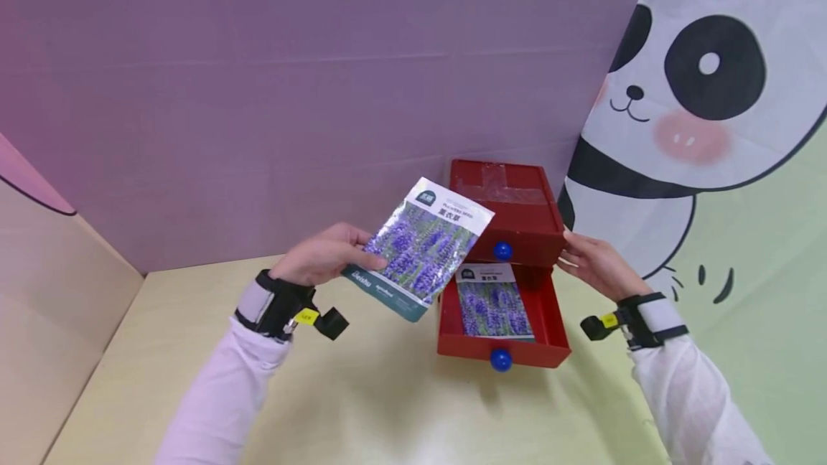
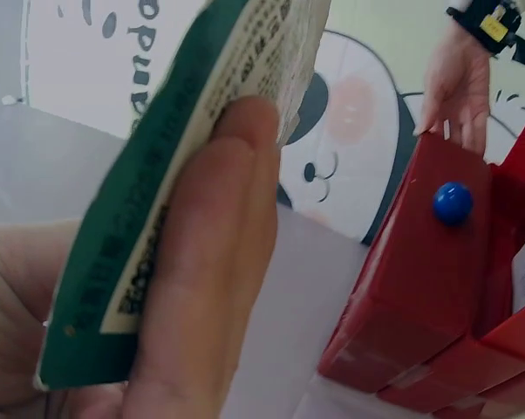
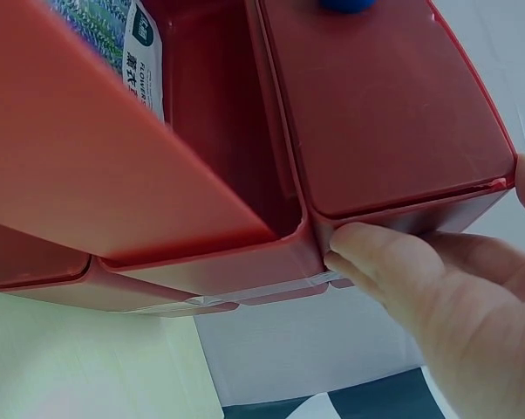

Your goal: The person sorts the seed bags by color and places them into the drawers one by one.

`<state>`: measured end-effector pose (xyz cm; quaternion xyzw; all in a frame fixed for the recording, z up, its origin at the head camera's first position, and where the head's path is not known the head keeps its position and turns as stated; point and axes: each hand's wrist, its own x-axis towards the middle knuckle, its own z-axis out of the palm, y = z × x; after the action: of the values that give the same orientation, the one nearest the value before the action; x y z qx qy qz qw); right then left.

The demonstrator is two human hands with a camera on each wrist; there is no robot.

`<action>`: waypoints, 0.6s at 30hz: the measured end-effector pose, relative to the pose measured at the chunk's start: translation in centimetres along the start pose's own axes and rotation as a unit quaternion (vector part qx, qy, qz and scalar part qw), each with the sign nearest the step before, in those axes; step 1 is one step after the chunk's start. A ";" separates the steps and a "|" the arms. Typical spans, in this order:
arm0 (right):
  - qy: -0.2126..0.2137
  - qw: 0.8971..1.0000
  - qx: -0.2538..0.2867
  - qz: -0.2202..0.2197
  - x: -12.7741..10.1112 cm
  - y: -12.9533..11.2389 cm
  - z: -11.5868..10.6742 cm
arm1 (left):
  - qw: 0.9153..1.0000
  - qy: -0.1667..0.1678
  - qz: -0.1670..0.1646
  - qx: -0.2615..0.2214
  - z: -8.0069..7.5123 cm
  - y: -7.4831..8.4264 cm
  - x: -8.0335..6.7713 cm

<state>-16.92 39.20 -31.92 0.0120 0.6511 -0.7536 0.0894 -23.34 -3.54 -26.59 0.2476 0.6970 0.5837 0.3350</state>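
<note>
- Lower drawer (image 1: 504, 336) of the red drawer box (image 1: 510, 210) already pulled out, blue knob (image 1: 500, 359) toward the person; upper drawer closed, its own blue knob (image 1: 502, 250) flush at the front.
- One lavender seed packet (image 1: 494, 307) already lying flat inside the open drawer, label end toward the box.
- Second seed packet (image 1: 423, 250) not yet in: held up in the air, tilted, just left of the box and above the surface (image 1: 362, 393), overlapping the box's front corner in the head view.
- Left hand (image 1: 326, 257) pinching that packet by its lower green edge; thumb on the printed face, grip clamped on it, confirmed close-up in the left wrist view (image 2: 201, 288).
- Right hand (image 1: 597, 264) resting against the right side of the box, fingers fairly straight and pressing the wall, grip apart, holding nothing; fingertips (image 3: 367, 249) at the lower corner edge in the right wrist view.
- Judged about halfway: drawer opened and one packet stowed; remaining, by the look of it, lowering the held packet in and pushing the drawer shut.
</note>
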 end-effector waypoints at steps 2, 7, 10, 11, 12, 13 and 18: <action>0.000 1.000 -0.002 0.000 0.0 0.0 -0.1 | 1.000 -0.010 -0.005 -0.003 0.5 -0.1 0.4; -0.001 1.000 -0.001 0.001 0.0 0.0 0.0 | 1.000 -0.021 -0.014 0.001 1.5 -0.3 1.2; 0.001 1.000 0.003 0.000 0.0 0.1 0.1 | 1.000 -0.025 -0.016 0.009 2.0 -0.4 1.5; 0.001 1.000 0.006 0.001 0.0 0.1 0.1 | 0.999 -0.028 -0.016 0.012 2.1 -0.5 1.6; 0.002 1.000 0.008 0.001 0.0 0.1 0.1 | 0.999 -0.031 -0.017 0.013 2.2 -0.5 1.7; 0.003 1.000 0.007 0.002 0.0 0.1 0.2 | 0.999 -0.034 -0.019 0.015 2.3 -0.6 1.8; 0.009 1.000 -0.003 0.006 0.1 0.1 0.2 | 0.997 -0.063 -0.027 0.021 2.8 -1.0 2.3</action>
<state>-16.96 38.98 -32.01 0.0228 0.6541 -0.7509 0.0879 -22.68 -0.19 -28.26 0.2720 0.6933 0.5423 0.3890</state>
